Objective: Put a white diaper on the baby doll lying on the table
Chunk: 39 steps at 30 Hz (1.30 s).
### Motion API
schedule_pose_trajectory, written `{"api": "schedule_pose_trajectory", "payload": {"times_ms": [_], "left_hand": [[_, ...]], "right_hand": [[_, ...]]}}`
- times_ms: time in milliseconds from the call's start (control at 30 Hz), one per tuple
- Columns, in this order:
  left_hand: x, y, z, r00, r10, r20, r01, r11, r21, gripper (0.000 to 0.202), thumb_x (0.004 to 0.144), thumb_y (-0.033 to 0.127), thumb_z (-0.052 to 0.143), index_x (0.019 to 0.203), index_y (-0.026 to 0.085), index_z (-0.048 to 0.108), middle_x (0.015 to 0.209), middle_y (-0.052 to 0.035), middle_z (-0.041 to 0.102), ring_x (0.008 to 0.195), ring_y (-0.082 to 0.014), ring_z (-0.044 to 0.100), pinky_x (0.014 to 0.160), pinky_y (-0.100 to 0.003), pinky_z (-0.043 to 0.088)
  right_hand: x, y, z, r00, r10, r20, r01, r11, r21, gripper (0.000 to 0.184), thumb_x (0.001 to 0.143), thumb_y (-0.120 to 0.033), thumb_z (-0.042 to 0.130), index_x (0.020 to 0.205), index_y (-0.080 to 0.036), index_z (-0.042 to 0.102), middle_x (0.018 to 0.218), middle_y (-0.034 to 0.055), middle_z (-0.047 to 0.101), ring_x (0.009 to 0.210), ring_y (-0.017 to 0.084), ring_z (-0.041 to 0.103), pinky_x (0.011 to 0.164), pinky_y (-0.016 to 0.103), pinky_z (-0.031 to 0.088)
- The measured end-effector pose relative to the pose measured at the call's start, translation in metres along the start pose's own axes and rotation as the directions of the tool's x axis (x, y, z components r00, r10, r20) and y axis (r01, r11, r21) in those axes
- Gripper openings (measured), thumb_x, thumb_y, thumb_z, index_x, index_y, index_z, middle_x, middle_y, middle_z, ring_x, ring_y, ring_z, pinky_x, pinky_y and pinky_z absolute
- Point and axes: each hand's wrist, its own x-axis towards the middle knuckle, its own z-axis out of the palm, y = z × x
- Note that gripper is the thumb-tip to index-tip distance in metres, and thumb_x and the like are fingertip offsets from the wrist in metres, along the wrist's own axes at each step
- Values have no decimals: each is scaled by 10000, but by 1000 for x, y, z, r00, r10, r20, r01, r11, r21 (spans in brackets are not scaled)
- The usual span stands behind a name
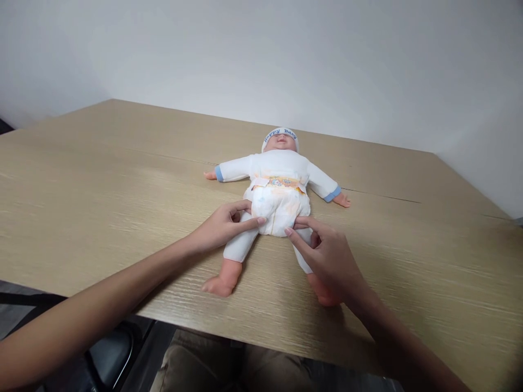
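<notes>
A baby doll [278, 163] in white clothes and a white cap lies on its back on the wooden table [102, 179], arms spread, feet toward me. It wears a white diaper [280, 207] with an orange printed waistband. My left hand [223, 226] rests on the doll's left-side thigh, its index finger stretched to the diaper's lower edge and the other fingers curled. My right hand [327, 256] lies over the other leg, with its index finger and thumb at the diaper's leg edge on that side. Neither hand wraps around anything.
The table runs back to a plain white wall [286, 54], with a seam across it behind the doll. Below the front edge I see my lap [229, 365] and part of a dark chair [106, 359].
</notes>
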Motion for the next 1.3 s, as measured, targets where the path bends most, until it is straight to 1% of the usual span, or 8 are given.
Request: {"api": "schedule_pose_trajectory", "payload": {"times_ms": [167, 267, 467, 633, 833, 967, 1167, 1300], "left_hand": [[4, -4, 2, 998, -39, 57, 52, 967, -251, 455, 916, 544, 861, 1230, 224, 785, 1248, -91, 791, 1141, -298, 722, 940, -405, 564], [5, -7, 2, 996, -62, 68, 81, 939, -334, 452, 907, 526, 883, 1232, 227, 788, 1274, -105, 790, 1186, -314, 728, 988, -430, 573], [5, -9, 0, 997, -56, 44, 69, 927, -369, 376, 923, 500, 881, 1167, 226, 800, 1239, -114, 801, 1177, -311, 741, 972, -429, 593], [6, -9, -1, 996, -73, 47, 86, 918, -386, 348, 915, 511, 885, 1049, 206, 782, 1094, -95, 798, 1045, -279, 745, 883, -406, 589], [6, -9, -3, 997, -59, 54, 75, 927, -367, 357, 940, 531, 858, 1070, 208, 785, 1038, -69, 776, 975, -245, 718, 839, -369, 554], [7, -9, -5, 996, -48, 74, 71, 933, -352, 327, 958, 524, 835, 979, 204, 771, 974, -59, 754, 939, -234, 694, 816, -365, 534], [8, -10, -6, 996, -60, 61, 78, 923, -376, 307, 945, 510, 846, 1023, 215, 810, 1010, -71, 752, 882, -211, 661, 759, -334, 518], [0, -10, -9, 996, -87, 4, 82, 918, -389, 349, 938, 527, 840, 1148, 249, 823, 820, -33, 655, 810, -214, 628, 739, -344, 534]], "right_hand": [[-3, -4, 2, 1000, -10, 19, 10, 1000, -12, 289, 1011, -489, 689, 1014, -228, 813, 813, 23, 744, 662, 194, 586, 668, 335, 427], [-4, -5, 2, 999, 18, 28, -18, 1000, 12, 293, 1010, -503, 689, 1024, -236, 808, 776, 14, 711, 662, 200, 575, 657, 336, 428], [-3, -2, 3, 996, 84, 4, -84, 993, 80, 309, 983, -540, 707, 999, -245, 794, 658, -22, 568, 622, 196, 520, 619, 337, 420], [-3, 1, 5, 995, 99, -28, -97, 992, 82, 330, 992, -564, 688, 973, -249, 784, 659, -22, 539, 634, 199, 502, 630, 346, 412], [-4, 6, 6, 995, 30, -98, -25, 999, 48, 310, 996, -541, 708, 975, -242, 790, 952, 59, 703, 792, 231, 591, 725, 380, 472], [-3, 12, 8, 993, 26, -117, -16, 997, 82, 329, 980, -550, 737, 995, -232, 821, 1121, 92, 683, 812, 219, 606, 746, 390, 506], [0, 14, 0, 996, 1, -84, 5, 997, 77, 322, 968, -543, 740, 1018, -239, 834, 950, 53, 684, 711, 196, 575, 704, 376, 491], [1, 16, -16, 997, 23, -68, -17, 997, 80, 349, 997, -570, 696, 991, -247, 828, 711, -6, 624, 622, 186, 518, 627, 346, 434]]}}
